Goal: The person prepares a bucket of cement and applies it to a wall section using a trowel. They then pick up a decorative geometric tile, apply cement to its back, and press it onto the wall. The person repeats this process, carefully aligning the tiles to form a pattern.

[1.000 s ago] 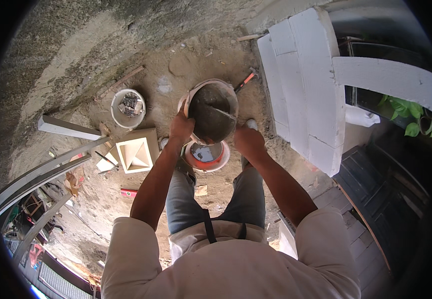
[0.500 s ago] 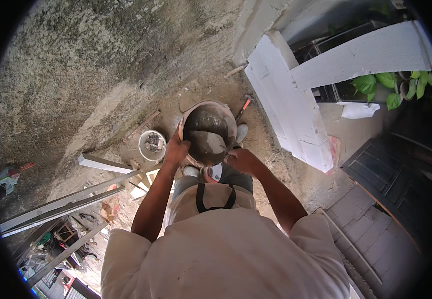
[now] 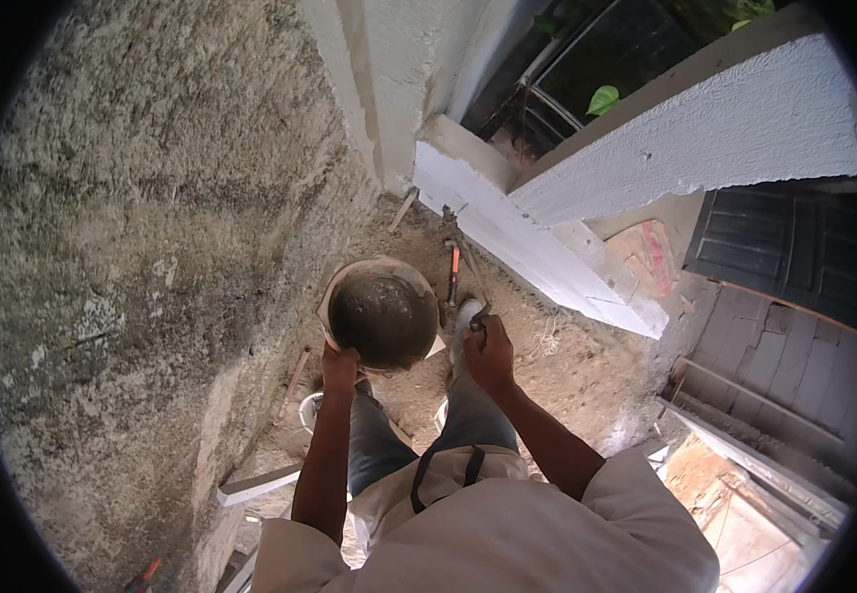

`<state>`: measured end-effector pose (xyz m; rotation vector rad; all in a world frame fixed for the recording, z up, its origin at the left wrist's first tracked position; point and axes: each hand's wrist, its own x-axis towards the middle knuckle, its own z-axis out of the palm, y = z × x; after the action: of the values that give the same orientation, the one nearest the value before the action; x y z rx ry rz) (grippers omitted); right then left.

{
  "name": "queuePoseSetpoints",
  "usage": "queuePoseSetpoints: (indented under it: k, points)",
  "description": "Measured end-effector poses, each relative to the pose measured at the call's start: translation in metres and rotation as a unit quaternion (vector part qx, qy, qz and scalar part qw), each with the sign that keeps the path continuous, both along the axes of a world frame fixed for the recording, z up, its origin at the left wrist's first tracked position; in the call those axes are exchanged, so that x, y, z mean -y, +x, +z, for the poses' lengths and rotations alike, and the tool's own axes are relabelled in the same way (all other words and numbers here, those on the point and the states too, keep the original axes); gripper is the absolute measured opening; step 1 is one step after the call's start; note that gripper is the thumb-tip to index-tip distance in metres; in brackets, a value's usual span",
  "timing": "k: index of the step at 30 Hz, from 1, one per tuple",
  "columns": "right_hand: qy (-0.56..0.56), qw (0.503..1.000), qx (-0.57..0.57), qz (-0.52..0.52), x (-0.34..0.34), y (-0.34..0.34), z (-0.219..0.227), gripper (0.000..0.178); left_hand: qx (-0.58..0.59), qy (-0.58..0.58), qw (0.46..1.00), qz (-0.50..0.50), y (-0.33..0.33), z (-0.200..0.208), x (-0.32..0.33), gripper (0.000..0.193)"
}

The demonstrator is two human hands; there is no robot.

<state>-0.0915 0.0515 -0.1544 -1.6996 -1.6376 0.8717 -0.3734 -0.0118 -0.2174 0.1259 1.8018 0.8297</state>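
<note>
My left hand (image 3: 342,370) is closed on the near rim of a round, mortar-smeared bucket (image 3: 427,285), tilted so that the wet grey mortar (image 3: 381,314) inside shows. To the right of the bucket, my right hand (image 3: 489,354) is wrapped round the handle of a trowel (image 3: 479,269). Its blade appears nearly edge-on, pointing away toward the low white block wall (image 3: 537,242). A dark lump of mortar (image 3: 450,217) seems to sit near its tip. Between bucket and trowel, a hammer (image 3: 454,272) with an orange-and-black handle is on the dirt ground.
A rough, stained wall (image 3: 171,227) rises at the left. White beams (image 3: 705,138) and a dark shuttered panel (image 3: 794,237) stand at the right. A small white bucket (image 3: 308,411) is partly hidden beside my left forearm; a board (image 3: 260,486) lies nearer.
My right hand has lifted the trowel out of the bucket and moved it right, toward the block wall. My view has turned, and the bucket, still in my left hand, now appears further left.
</note>
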Motion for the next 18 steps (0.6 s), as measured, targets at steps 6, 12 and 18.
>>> queuePoseSetpoints:
  k: [6, 12, 18]
  points:
    - [-0.014, 0.97, 0.052, -0.239, -0.065, -0.097, -0.06, 0.032, 0.089, -0.007, 0.995, -0.045, -0.06, -0.009, 0.013, 0.064]
    - [-0.057, 0.911, 0.079, -0.401, -0.145, -0.144, -0.124, 0.036, 0.13, -0.027, 0.989, -0.07, -0.137, -0.048, 0.084, 0.069]
    - [-0.119, 0.878, 0.127, -0.445, -0.186, -0.159, -0.155, 0.038, 0.153, -0.029, 0.987, -0.023, -0.135, -0.028, 0.079, 0.064]
